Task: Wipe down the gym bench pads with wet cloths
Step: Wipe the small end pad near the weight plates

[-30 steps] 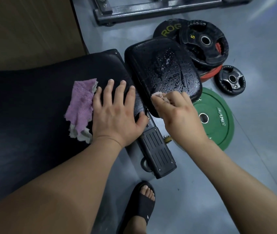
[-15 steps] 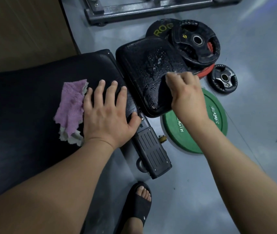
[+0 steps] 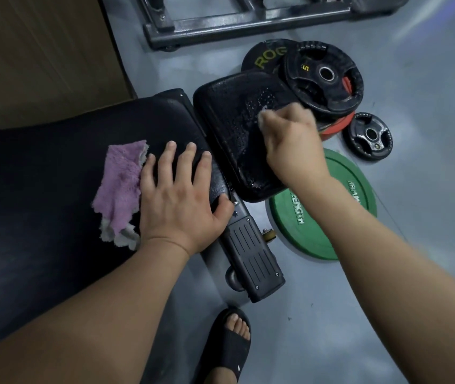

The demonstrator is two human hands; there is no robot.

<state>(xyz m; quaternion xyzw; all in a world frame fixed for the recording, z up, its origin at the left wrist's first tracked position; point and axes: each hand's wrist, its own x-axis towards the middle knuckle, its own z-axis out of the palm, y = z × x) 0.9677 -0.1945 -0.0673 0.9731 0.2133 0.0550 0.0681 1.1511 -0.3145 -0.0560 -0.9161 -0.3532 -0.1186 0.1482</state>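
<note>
The seat pad (image 3: pixel 237 128), the smaller of the two black cushions, is found tilted just beyond the end of the back pad (image 3: pixel 54 167), and its surface is beaded with droplets across the upper middle. A pale cloth (image 3: pixel 262 112) is pressed against it near its far right part; only a scrap of the cloth is shown, the rest being bunched inside the right hand (image 3: pixel 290 145), whose fingers (image 3: pixel 281 119) are curled round it. For this step to be done well, it is judged that the cloth should be drawn in long overlapping strokes from the far edge to the near one, so that the beads are spread and lifted rather than pushed about, and that the rounded rim and near corner should be covered too. The left hand (image 3: pixel 176 198) is laid flat on the end of the back pad, its fingers (image 3: pixel 184 162) straight, spread and grasping nothing; by this bracing the frame is probably steadied. A purple cloth (image 3: pixel 121 187) is left lying on the back pad, touching the little finger, ready for that cushion. Care is advised near the black plates (image 3: pixel 323 79) stacked against the seat pad's far corner and the green plate (image 3: pixel 323 212) on the floor (image 3: pixel 428 245) just beside it.
</note>
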